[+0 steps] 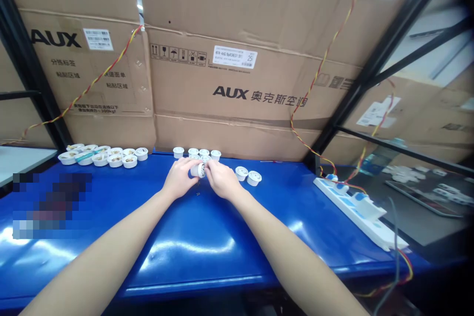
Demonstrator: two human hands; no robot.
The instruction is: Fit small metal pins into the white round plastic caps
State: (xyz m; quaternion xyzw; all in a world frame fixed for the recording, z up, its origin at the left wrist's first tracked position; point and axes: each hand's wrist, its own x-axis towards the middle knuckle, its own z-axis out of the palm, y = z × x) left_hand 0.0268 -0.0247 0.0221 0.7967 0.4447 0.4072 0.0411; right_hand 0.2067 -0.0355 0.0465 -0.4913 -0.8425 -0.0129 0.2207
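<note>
My left hand [179,178] is closed around a small white round plastic piece [196,171], tilted so that its end faces right. The fingers of my right hand [223,178] are pinched together against that end; whatever they hold, if anything, is hidden. Just below, a few tiny dark bits [198,193] lie on the blue table [185,237]. Behind my hands stand several similar white round pieces [178,152]. Two more white pieces [254,178] sit right of my right hand.
At the back left, several white cups [115,160] hold small brownish parts, with a teal stick-like tool [89,154] across them. A white power strip [359,217] with plugs lies along the right edge. Cardboard boxes [237,123] wall off the back; twisted red-yellow wires [314,79] hang down.
</note>
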